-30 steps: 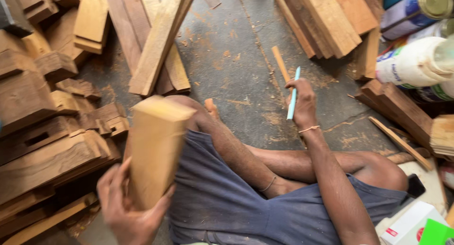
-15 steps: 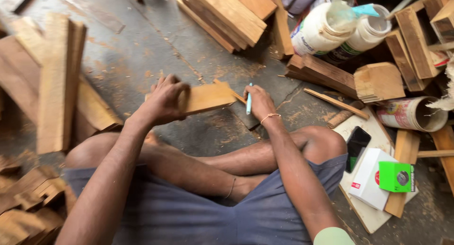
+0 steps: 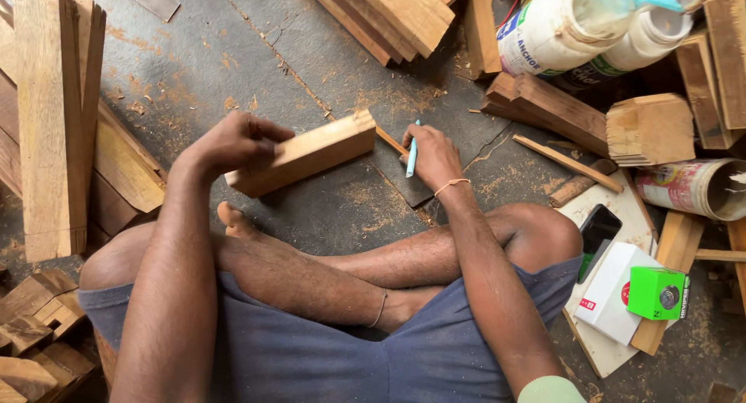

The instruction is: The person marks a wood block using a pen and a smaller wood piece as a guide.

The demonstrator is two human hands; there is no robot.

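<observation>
Pale wood fills your left hand: the fingers curl tight over the near end of a wooden block, thumb under it out of sight, and the block juts to the right, raised a little above the grey floor in front of your crossed legs. Your right hand rests just beyond the block's far end, its fingers pinched around a light blue pen that stands nearly upright with its tip down. The tip seems to touch the floor, though the hand hides the contact. A thin wooden strip runs under the block, mostly covered. To the right lie a phone, a white box and a small green box.
</observation>
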